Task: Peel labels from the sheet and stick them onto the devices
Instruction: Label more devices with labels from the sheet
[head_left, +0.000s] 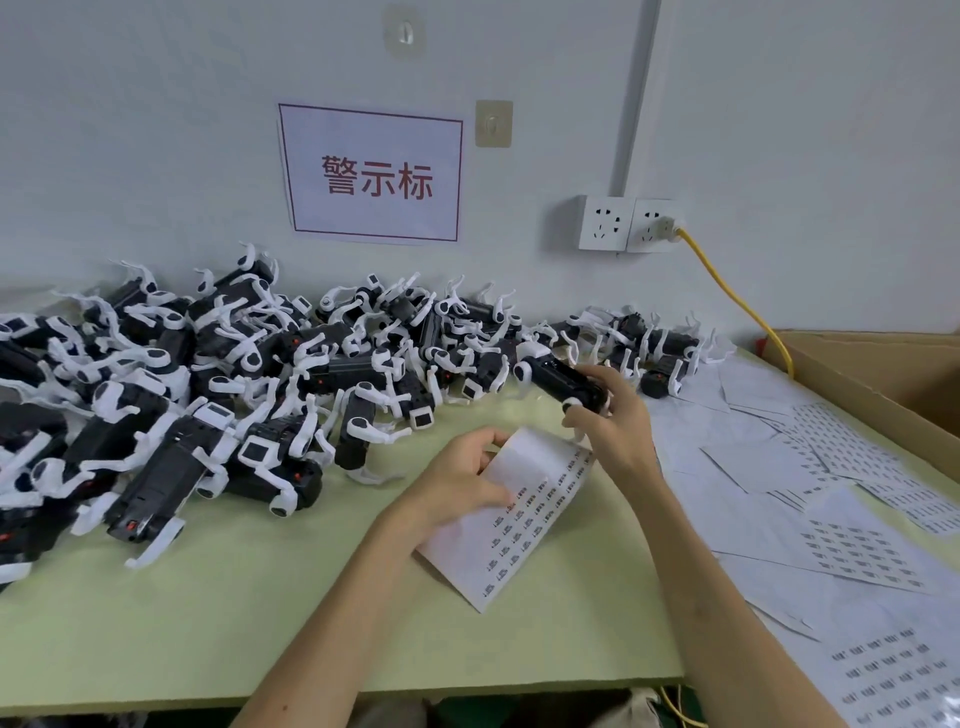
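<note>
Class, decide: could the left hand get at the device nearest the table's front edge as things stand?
Probably yes: only bare table lies between the left hand and that device. But the hand grips the label sheet, so it would likely have to let go first.

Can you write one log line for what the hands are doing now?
left hand: holds label sheet | right hand: holds device | pile of devices: left, by wall | spare sheets: right
</note>
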